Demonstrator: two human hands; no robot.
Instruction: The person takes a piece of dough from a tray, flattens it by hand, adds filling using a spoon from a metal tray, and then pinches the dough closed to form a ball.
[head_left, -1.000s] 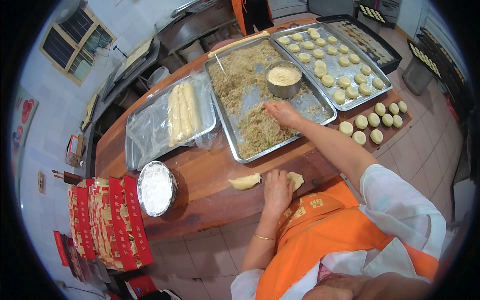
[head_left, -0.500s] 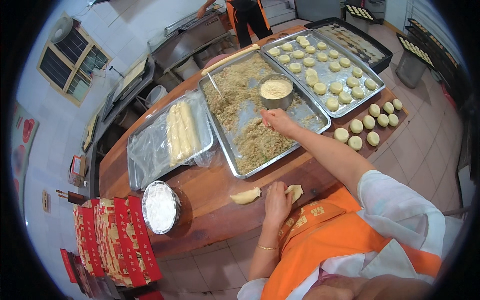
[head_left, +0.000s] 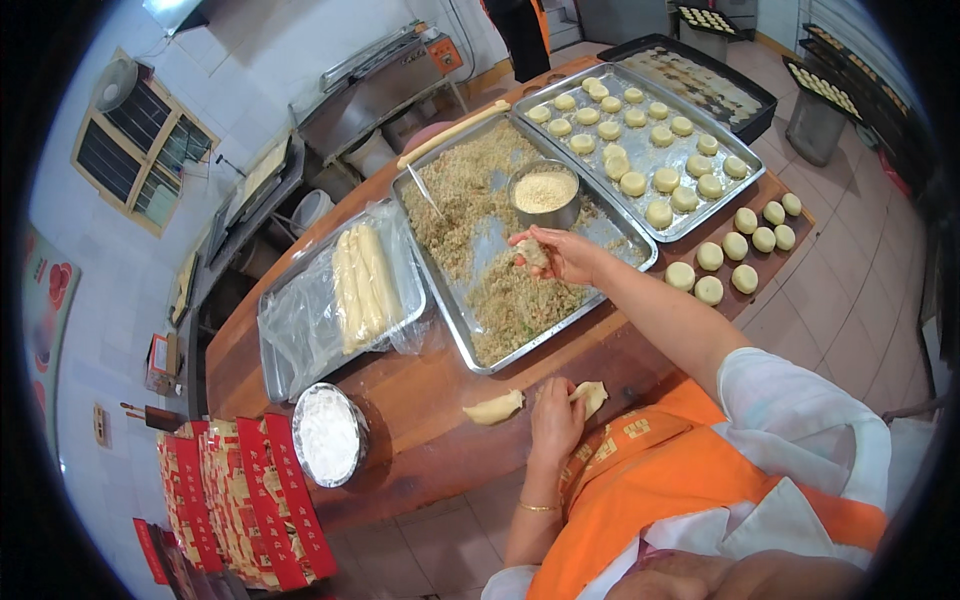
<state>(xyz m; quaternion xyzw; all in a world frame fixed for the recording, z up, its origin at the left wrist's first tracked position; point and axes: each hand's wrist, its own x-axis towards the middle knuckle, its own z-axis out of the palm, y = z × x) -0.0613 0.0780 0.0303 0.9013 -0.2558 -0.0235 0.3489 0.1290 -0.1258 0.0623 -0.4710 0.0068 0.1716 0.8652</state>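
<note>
My right hand (head_left: 556, 254) is raised over the middle metal tray (head_left: 455, 305) of crumbly brown filling (head_left: 515, 300), fingers closed on a small lump of filling (head_left: 531, 253). My left hand (head_left: 556, 420) rests on the wooden table (head_left: 420, 395) near its front edge, pressing a flattened piece of pale dough (head_left: 590, 396). A second piece of dough (head_left: 494, 408) lies just left of that hand. A round metal bowl of fine crumbs (head_left: 545, 192) stands in the filling tray, beyond my right hand.
A plastic-lined tray with long dough rolls (head_left: 362, 285) sits left. A tray of round filled cakes (head_left: 640, 150) is at right, with more cakes (head_left: 745, 240) on the table. A foil bowl of white flour (head_left: 328, 436) and red boxes (head_left: 240, 500) are front left.
My right hand has lifted off the filling with a lump pinched in its fingers. My left hand stays on the dough.
</note>
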